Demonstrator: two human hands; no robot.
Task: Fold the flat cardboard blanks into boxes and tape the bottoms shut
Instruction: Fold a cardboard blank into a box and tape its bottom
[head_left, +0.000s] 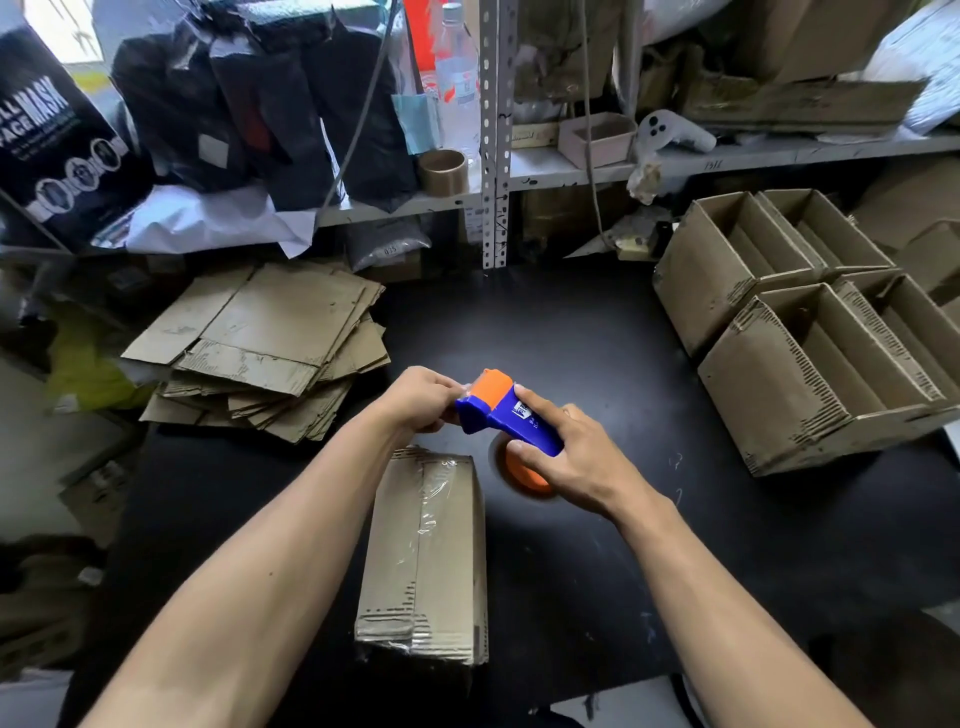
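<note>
A folded cardboard box (426, 551) lies bottom up on the black table (597, 364), with clear tape along its seam. Above its far end I hold a blue and orange tape dispenser (506, 413). My right hand (561, 457) grips the dispenser's blue body from the right. My left hand (423, 397) pinches at the dispenser's orange front end; what its fingertips hold is too small to tell. A stack of flat cardboard blanks (260, 348) lies at the left of the table.
Several open folded boxes (795, 338) stand at the right of the table. A metal shelf (571, 171) behind holds black bags, a tape roll (443, 171), a bottle and a small box. Clutter lies beyond the table's left edge.
</note>
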